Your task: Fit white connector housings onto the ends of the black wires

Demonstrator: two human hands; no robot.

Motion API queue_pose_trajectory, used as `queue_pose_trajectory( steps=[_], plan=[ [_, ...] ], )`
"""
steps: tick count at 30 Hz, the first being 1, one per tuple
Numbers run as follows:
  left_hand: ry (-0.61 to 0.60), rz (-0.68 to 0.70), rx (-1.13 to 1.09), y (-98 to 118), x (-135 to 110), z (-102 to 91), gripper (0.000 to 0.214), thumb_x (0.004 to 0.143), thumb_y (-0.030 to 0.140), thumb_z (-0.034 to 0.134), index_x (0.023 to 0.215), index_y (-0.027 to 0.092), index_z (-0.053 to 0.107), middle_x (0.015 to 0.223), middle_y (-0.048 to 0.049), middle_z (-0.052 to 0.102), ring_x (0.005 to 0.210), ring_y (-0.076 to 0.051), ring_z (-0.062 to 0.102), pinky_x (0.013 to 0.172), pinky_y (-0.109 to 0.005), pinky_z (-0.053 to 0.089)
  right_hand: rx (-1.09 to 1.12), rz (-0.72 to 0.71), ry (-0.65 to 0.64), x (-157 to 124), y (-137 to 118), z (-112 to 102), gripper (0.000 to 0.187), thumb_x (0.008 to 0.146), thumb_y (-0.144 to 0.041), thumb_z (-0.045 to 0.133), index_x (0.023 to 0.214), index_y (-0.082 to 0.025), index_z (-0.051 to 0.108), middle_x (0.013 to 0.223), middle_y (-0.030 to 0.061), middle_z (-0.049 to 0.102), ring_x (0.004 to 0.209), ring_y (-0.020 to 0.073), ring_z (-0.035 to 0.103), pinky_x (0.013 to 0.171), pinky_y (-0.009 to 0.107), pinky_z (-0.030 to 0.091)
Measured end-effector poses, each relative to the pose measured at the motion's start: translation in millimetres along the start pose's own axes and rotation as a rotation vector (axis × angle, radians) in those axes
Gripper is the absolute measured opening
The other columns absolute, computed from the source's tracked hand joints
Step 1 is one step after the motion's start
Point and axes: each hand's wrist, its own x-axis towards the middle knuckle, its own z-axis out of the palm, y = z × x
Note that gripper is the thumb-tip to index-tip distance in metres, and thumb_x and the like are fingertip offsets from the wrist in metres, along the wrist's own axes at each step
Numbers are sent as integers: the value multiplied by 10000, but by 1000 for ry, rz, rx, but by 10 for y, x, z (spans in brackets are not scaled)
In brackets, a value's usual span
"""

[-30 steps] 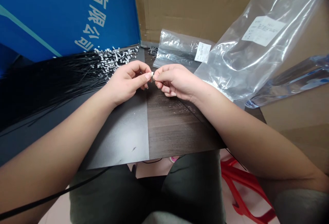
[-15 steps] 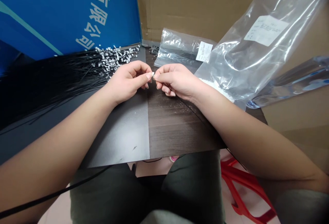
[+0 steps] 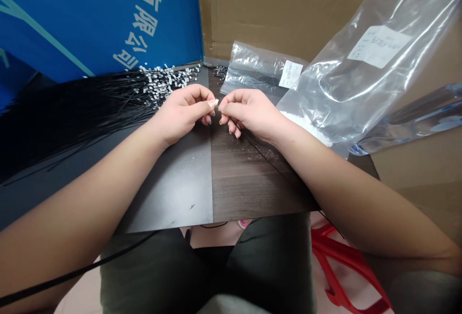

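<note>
Piece [image 3: 217, 103], small, white, pinched in left hand [image 3: 183, 115] — right hand [image 3: 251, 112] just beside, holding black wire [image 3: 260, 152]

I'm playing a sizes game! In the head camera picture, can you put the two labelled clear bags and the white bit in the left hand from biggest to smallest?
1. Labelled clear bag on the right
2. Labelled clear bag in the middle
3. White bit in the left hand

The bare left forearm [image 3: 122, 174] and right forearm [image 3: 325, 169] slant inward toward each other. The left hand [image 3: 187, 114] and right hand [image 3: 252, 112] nearly meet at the fingertips, each thumb pinched against a bent index finger, wrists fairly straight.
</note>
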Motion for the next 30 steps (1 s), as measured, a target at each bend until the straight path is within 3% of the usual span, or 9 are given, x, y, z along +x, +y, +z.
queue_pose_trajectory(
  steps=[30],
  plan=[
    [-27,46,159,32,-13,-16,134,880,283,764,867,172,689,791,-24,710,678,-141,641,700,-294,525,-54,-13,57,-11,17,69,185,949,-113,722,834,-195,603,680,-7,655,503,86,550,430,213,434]
  ],
)
